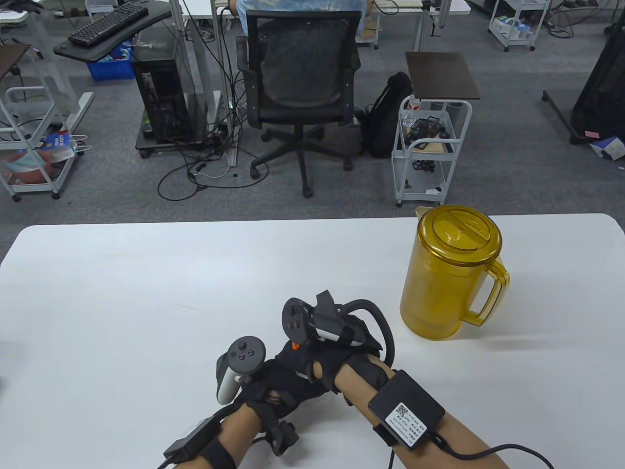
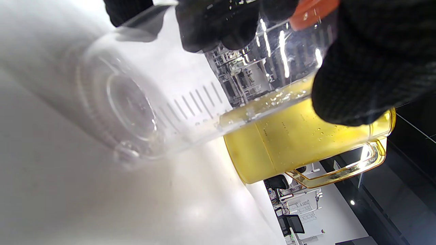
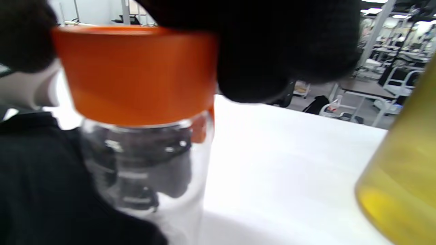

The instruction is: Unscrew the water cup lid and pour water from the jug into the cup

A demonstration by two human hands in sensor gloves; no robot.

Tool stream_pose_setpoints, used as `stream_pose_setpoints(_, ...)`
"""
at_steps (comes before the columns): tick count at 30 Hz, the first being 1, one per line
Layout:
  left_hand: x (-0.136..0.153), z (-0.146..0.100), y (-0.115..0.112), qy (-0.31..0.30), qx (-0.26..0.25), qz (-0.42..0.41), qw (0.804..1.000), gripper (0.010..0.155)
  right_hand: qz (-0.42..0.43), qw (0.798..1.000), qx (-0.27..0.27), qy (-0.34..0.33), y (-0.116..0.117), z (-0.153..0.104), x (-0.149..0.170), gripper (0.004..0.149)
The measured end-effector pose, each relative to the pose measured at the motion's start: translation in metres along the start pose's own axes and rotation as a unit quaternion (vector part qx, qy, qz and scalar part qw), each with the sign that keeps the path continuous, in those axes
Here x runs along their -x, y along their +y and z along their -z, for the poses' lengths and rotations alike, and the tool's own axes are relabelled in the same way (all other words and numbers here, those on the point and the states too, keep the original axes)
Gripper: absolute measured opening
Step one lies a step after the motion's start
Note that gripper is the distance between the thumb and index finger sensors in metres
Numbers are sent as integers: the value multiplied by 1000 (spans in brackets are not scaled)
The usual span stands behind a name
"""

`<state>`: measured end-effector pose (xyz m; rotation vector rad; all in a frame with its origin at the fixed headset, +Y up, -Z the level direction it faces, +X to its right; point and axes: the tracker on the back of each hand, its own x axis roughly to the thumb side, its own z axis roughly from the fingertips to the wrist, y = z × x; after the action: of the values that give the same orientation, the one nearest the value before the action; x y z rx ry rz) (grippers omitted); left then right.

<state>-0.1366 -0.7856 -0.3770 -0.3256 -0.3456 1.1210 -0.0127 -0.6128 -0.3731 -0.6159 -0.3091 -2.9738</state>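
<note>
The bench [image 1: 146,293] lies bare and white to the left of both hands and beyond them to its far edge; its near edge is out of view. The yellow jug [image 1: 449,273], lid on, stands upright to the right of the fingers, apart from them, handle turned right. A small printed label on the box strapped to the right forearm is too small to read; the clear cup [image 2: 153,112] bears graduation lines without legible numbers. The left hand [image 1: 273,386] wraps its fingers [image 2: 218,27] around the cup's body. The right hand [image 1: 337,342] sits on top, fingers [image 3: 279,61] curled around the orange lid [image 3: 136,75], which sits on the cup's mouth.
</note>
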Motion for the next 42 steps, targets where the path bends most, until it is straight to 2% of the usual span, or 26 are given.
stream_pose_setpoints(3, 0, 0, 0, 1, 0, 0, 1000, 108, -48, 999, 11, -20, 3, 2, -10, 89)
stream_pose_setpoints(7, 0, 0, 0, 1, 0, 1, 1000, 108, -30, 997, 8, -76, 2, -2, -9, 84)
stream_pose_setpoints(9, 0, 0, 0, 1, 0, 1, 1000, 108, -18, 995, 2, -99, 1, -4, -6, 88)
stream_pose_setpoints(11, 0, -1, 0, -1, 0, 2, 1000, 108, 0, 995, -13, -98, -2, -5, -2, 98)
stream_pose_setpoints(12, 0, 0, 1, -1, -1, 3, 1000, 108, 10, 997, -23, -76, -5, -4, 1, 103)
stream_pose_setpoints(15, 0, 0, 0, 0, -1, 2, 1000, 108, 26, 997, -49, -60, -8, 0, 2, 99)
stream_pose_setpoints(17, 0, -1, 0, -1, -1, 4, 1000, 108, -2, 998, -56, -41, -8, 2, -2, 96)
stream_pose_setpoints(21, 1, -1, 0, -1, 0, 4, 1000, 108, -20, 999, -28, -16, -7, 6, -6, 89)
stream_pose_setpoints(23, 1, -1, 0, -1, 0, 4, 1000, 108, -12, 999, -30, -34, -9, 6, -6, 88)
stream_pose_setpoints(27, 1, -1, 1, 0, 0, 2, 1000, 108, 19, 998, 10, -62, -18, 1, 1, 87)
stream_pose_setpoints(31, 1, -1, 0, 0, 0, 4, 1000, 108, 122, 988, 57, -77, -29, -15, 26, 88)
stream_pose_setpoints(34, 1, -1, 0, 1, -2, 5, 1000, 108, 210, 973, 63, -77, -23, -26, 57, 88)
stream_pose_setpoints(38, 1, -1, 0, 1, -2, 6, 1000, 108, 299, 950, 64, -60, 0, -44, 110, 88)
stream_pose_setpoints(42, 1, -1, 0, 1, -2, 6, 1000, 108, 396, 916, 66, -20, 42, -64, 170, 83)
